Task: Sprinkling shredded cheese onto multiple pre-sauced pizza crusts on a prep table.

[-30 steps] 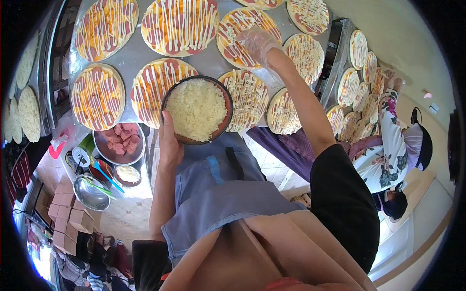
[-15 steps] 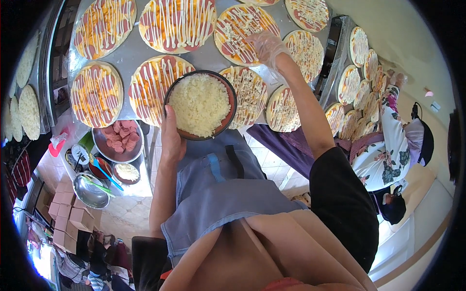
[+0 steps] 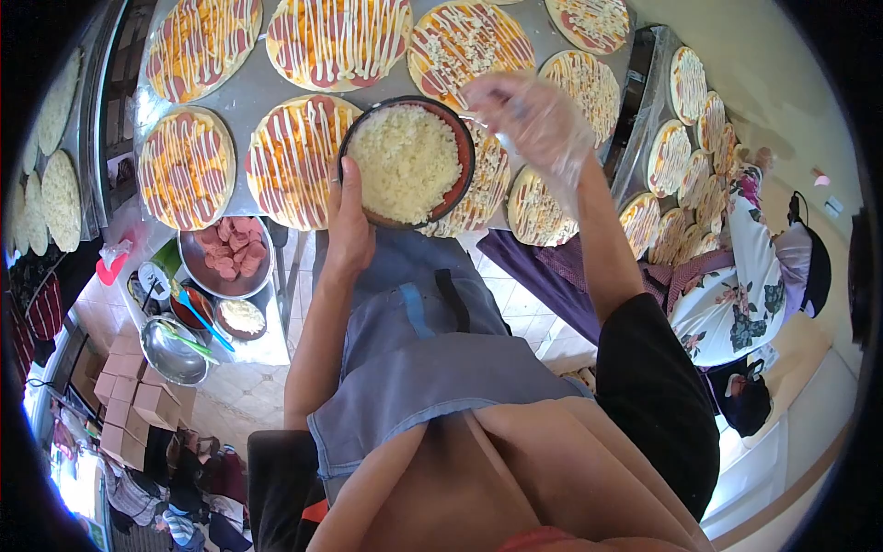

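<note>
My left hand (image 3: 350, 221) grips the near left rim of a dark round bowl (image 3: 466, 170), thumb over the edge. White crumbly grated cheese (image 3: 405, 166) nearly fills it. Just right of the bowl, in a clear plastic glove, my right hand (image 3: 533, 120) hovers above the pizzas; motion blurs its fingers. Behind it lies a pizza (image 3: 460, 46) with sausage slices, white sauce stripes and scattered cheese. The bowl partly covers a cheese-topped pizza (image 3: 483, 198). Left of the bowl, a pizza (image 3: 290, 161) shows orange topping, sausage and sauce stripes but no crumbs.
Several more pizzas cover the metal table (image 3: 244, 106). At lower left, a side table holds a steel bowl of sausage slices (image 3: 230, 248), a small bowl of white shreds (image 3: 242, 317) and a steel basin (image 3: 175, 354). A person in a floral sleeve (image 3: 727, 308) stands right, beside another pizza-covered table.
My right hand has drawn back from the far middle pizza toward me, nearer the bowl. My left hand has shifted the bowl a little right and away from me.
</note>
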Motion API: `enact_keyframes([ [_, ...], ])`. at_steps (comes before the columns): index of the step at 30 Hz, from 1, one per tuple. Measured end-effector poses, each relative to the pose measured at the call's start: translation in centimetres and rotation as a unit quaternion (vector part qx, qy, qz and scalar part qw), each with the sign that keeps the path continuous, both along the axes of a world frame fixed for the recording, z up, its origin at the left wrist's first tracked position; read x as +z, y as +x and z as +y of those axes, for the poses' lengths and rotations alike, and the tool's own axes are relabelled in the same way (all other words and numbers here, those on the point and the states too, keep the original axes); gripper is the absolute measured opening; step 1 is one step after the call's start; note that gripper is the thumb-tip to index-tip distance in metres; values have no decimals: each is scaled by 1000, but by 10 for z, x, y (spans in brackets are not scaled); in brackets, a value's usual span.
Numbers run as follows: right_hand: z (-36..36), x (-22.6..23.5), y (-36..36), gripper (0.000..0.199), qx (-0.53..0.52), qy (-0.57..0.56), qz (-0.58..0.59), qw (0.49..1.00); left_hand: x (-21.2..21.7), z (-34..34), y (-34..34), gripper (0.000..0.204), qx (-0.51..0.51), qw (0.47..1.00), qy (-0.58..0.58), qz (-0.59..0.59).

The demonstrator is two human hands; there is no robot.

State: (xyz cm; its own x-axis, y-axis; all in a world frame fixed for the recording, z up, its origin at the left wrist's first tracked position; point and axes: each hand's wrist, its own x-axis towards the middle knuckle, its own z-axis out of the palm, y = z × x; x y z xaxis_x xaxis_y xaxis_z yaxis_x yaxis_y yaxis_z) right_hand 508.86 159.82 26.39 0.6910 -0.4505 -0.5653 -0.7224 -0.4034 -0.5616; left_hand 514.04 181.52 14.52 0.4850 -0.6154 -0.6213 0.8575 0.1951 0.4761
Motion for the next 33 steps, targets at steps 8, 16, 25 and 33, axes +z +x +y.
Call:
enact_keyframes([
  [8,55,-32,12,38,361,-228,135,894,1,-33,-7,55,-21,999,-19,18],
  [16,42,-47,0,44,346,-169,132,913,-17,-53,-16,51,-30,998,13,-51],
  [25,-1,-47,-8,17,-21,262,-10,965,-17,-63,-20,53,-45,995,-66,53],
  [33,-89,-46,-13,20,-83,209,-147,963,-13,-65,-15,59,-60,994,-62,68],
])
